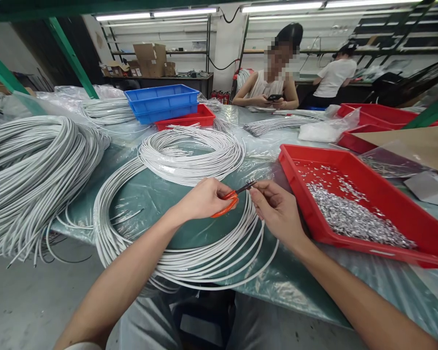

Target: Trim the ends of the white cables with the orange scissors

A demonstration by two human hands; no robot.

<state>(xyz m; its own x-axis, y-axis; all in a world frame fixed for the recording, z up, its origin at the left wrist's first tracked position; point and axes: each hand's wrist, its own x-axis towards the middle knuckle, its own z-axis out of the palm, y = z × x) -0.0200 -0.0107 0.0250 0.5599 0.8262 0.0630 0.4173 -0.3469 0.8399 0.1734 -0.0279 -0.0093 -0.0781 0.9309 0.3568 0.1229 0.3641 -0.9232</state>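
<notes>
My left hand [209,198] is closed round orange-handled pliers [229,201], their slim dark jaws pointing right. The jaw tips meet the fingers of my right hand [273,206], which pinch the end of a white cable [259,221]. The exact contact at the tips is too small to make out. Below both hands lies a large loose coil of white cables [211,260], its strands rising toward my right hand. A second, tighter coil [191,155] sits just beyond it. To the right, a red tray [306,209] holds many small shiny metal pieces [354,214].
At the left, a thick bundle of grey-white cables [32,170] hangs over the table edge. Blue bins [162,99] stand on a red tray [208,116] at the back. Across the table a person [270,90] holds a phone; another person [336,75] sits farther off.
</notes>
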